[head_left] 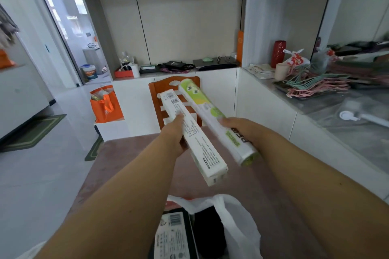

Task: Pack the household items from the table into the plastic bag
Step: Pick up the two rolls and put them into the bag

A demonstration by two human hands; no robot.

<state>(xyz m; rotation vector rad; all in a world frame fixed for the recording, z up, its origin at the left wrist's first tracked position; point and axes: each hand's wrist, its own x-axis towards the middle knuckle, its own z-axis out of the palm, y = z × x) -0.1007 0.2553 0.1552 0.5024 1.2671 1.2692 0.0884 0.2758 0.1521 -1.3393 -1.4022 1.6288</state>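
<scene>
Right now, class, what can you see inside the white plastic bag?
Inside the white plastic bag: a dark box with a white barcode label and something black. Anything deeper is hidden by the bag and arms.

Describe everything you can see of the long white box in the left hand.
The long white box is a slim rectangular carton, apparently cardboard, printed with small dark text, a barcode and a QR code near its far end. The left hand grips it around the middle and holds it in the air above the table, slanting from the near end up and away. It runs alongside the green and white roll in the right hand; whether they touch is unclear. It looks closed.
</scene>
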